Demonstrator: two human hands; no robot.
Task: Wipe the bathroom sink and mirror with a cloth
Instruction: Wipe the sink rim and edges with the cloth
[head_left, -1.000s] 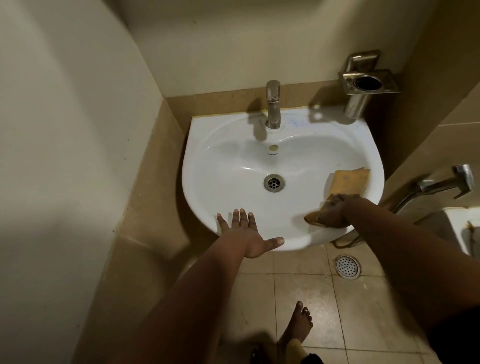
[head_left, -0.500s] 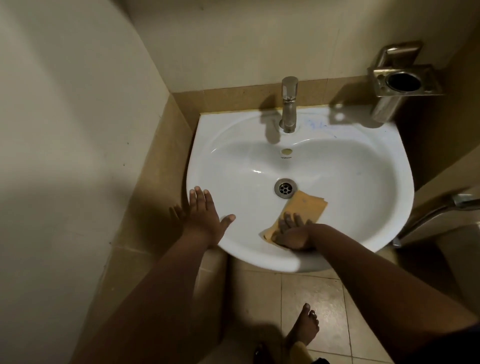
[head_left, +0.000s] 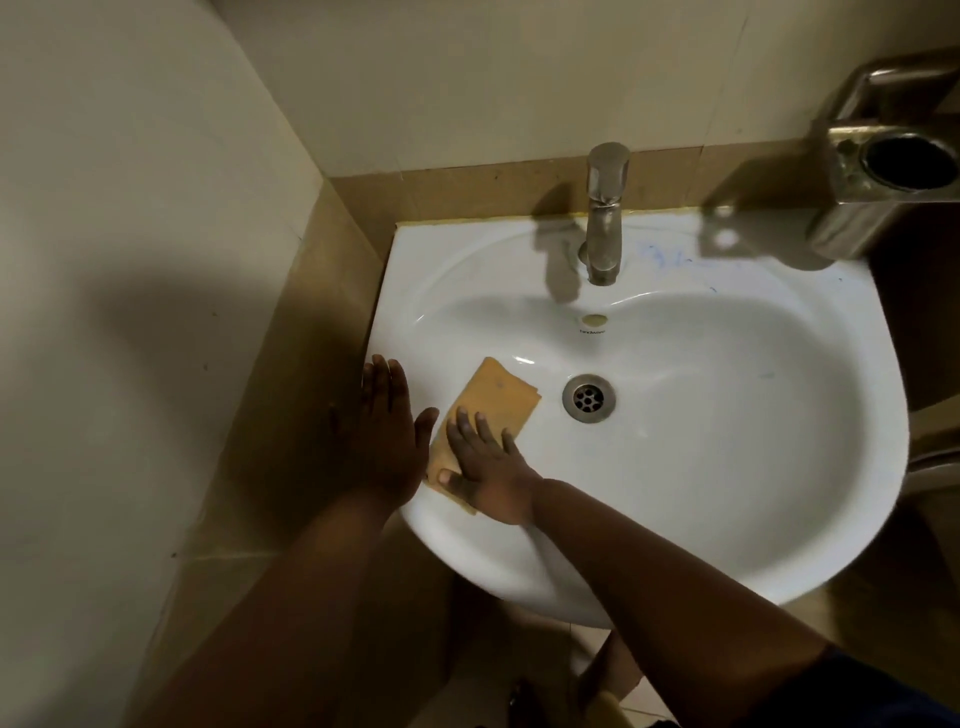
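On the sink (head_left: 727, 519) rim, right hand (head_left: 485, 467) flat — pressing the cloth (head_left: 493, 395) — left hand (head_left: 387, 436) splayed.

The white ceramic sink (head_left: 727, 467) is fixed to the tiled wall. A folded orange cloth (head_left: 498, 400) lies on its left inner slope beside the drain (head_left: 588, 398), and a steel tap (head_left: 605, 213) stands on its back ledge.
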